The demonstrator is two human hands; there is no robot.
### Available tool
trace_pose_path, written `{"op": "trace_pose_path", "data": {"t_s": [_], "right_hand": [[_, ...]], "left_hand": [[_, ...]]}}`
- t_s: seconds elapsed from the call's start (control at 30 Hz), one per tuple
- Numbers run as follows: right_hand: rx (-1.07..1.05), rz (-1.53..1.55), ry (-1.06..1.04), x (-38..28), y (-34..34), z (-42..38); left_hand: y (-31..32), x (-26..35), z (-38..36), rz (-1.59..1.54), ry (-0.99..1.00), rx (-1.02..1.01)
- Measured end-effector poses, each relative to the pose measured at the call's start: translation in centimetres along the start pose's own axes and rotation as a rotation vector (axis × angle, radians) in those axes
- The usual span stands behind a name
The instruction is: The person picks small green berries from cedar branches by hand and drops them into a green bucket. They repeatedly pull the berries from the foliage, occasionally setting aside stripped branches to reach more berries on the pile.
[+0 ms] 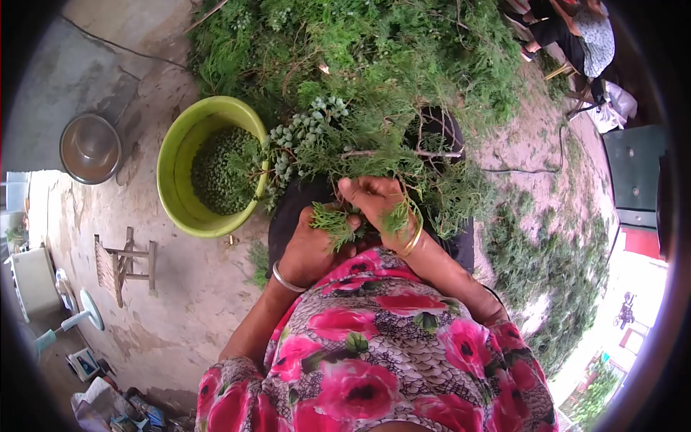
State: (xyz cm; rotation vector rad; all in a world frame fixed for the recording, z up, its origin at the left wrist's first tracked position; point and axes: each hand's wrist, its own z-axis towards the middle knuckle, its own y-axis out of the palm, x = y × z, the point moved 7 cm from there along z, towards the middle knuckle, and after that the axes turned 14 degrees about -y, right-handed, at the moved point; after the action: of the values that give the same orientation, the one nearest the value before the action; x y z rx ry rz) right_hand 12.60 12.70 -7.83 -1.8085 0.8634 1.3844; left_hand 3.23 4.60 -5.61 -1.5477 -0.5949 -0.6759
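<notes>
Close in front of my body, my left hand [313,245] is curled round a small green sprig [332,222], its fingers closed. Just right of it and a little higher, my right hand [378,205] is closed with thumb and fingers together, on the stems of a leafy branch [374,155] across my lap. A bit of green foliage lies against this palm. Clusters of pale green cones [299,137] hang at the branch's left end, by the rim of a yellow-green bucket [171,169]. Many small green cones [223,169] lie inside the bucket.
A large heap of cut branches [324,57] fills the area ahead. More greenery [547,266] lies at the right. At the left are a metal bowl [91,148], a small wooden stool [128,265] and a fan [91,309]. Another person [596,43] sits at the upper right.
</notes>
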Motion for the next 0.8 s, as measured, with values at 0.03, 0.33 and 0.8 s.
{"op": "trace_pose_path", "data": {"t_s": [0.03, 0.33, 0.8], "right_hand": [[0.031, 0.11, 0.084, 0.9, 0.0, 0.2], [0.127, 0.291, -0.004, 1.3, 0.4, 0.7], [0.258, 0.676, 0.045, 3.0, -0.8, 1.1]], "left_hand": [[-0.1, 0.3, 0.1, -0.001, 0.004, -0.002], [0.5, -1.9, 1.1, -0.567, -0.247, -0.044], [0.5, 0.2, -1.8, -1.768, -0.604, -0.53]]}}
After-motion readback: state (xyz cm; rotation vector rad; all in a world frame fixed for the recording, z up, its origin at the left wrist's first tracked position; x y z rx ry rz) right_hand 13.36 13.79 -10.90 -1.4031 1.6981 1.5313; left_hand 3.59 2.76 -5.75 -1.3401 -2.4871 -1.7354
